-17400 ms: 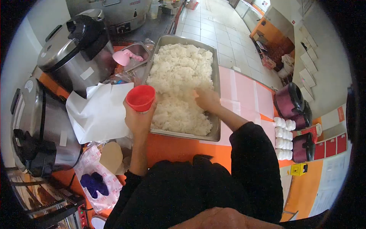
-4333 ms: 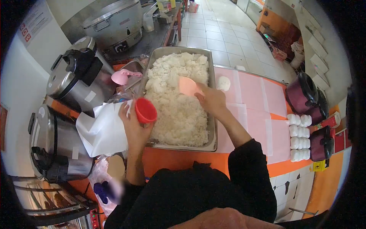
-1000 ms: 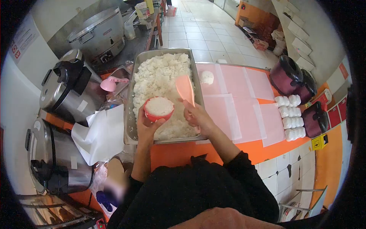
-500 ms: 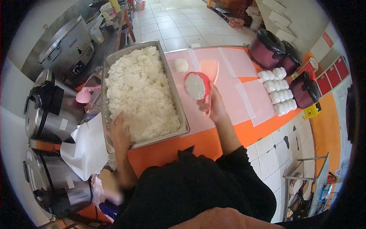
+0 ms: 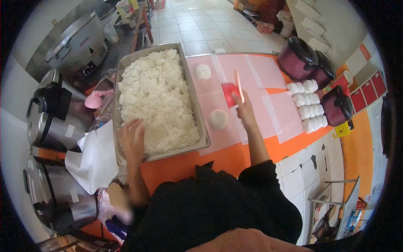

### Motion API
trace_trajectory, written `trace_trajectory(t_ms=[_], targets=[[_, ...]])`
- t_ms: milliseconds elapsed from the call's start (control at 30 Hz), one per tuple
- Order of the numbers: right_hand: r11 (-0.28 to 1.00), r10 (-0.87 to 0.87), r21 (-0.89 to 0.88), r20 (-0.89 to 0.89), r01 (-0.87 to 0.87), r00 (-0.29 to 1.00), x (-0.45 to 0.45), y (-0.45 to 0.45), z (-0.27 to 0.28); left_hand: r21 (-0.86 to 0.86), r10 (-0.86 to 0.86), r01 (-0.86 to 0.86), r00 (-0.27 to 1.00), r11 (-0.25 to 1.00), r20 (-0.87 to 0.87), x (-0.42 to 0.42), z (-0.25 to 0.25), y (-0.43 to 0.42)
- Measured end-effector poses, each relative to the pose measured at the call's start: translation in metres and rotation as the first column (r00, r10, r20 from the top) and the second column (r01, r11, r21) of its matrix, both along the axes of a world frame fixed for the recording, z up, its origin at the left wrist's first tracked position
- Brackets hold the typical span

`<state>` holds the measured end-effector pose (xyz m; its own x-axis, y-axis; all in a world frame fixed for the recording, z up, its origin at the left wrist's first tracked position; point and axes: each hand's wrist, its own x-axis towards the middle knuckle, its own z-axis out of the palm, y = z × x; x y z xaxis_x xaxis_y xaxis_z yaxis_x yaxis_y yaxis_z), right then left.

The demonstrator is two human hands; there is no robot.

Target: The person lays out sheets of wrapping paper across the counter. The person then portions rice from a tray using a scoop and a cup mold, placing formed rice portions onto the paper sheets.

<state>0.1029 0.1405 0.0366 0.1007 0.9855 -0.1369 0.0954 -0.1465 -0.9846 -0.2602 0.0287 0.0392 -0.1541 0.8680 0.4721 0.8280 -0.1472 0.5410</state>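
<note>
A deep metal tray (image 5: 205, 138) full of cooked white rice (image 5: 157, 101) stands before me. My left hand (image 5: 132, 136) rests at its near left edge, fingers loosely apart over the rice, holding nothing. Over the pink paper sheets (image 5: 214, 94), my right hand (image 5: 244, 110) grips a red cup (image 5: 229, 93) together with a pale pink rice paddle (image 5: 239, 84). The cup is tipped on its side, and the paddle shows edge-on. One round rice mound (image 5: 218, 119) lies on the paper just below the cup; another rice mound (image 5: 203, 72) sits farther back.
Several wrapped white packets (image 5: 308, 106) line the table's right side, beside dark purple pots (image 5: 297, 59). On the left are steel rice cookers (image 5: 58, 113), a pink scoop (image 5: 95, 100) and a white sheet (image 5: 94, 157). A large pot (image 5: 77, 44) stands behind them.
The red cup, full of rice before, has been turned over and lifted away to the right; a second rice mound now lies on the paper. My left hand has barely moved.
</note>
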Motion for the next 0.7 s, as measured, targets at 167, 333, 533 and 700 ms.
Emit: trace_trajectory(t_ms=[167, 333, 533, 700], targets=[[0.878, 0.34, -0.114, -0.537, -0.465, 0.772, -0.087, -0.025, 0.052, 0.105, -0.276, 0.261, 0.944, 0.96, 0.179, 0.074, 0.03, 0.012], [0.797, 0.604, 0.043, -0.035, -0.602, 0.797, -0.151, -0.023, 0.045, 0.294, -0.198, -0.085, 0.561, 0.952, 0.804, 0.047, 0.015, 0.025], [0.73, 0.071, 0.113, 0.969, -0.674, 0.238, -0.139, 0.024, 0.017, -0.089, 0.289, -0.275, 0.934, 0.957, 0.212, -0.011, 0.032, -0.019], [0.641, 0.149, -0.033, 0.985, -0.767, 0.082, -0.18, 0.012, 0.0, -0.366, 0.252, -0.279, 0.96, 0.888, -0.12, -0.01, -0.005, -0.013]])
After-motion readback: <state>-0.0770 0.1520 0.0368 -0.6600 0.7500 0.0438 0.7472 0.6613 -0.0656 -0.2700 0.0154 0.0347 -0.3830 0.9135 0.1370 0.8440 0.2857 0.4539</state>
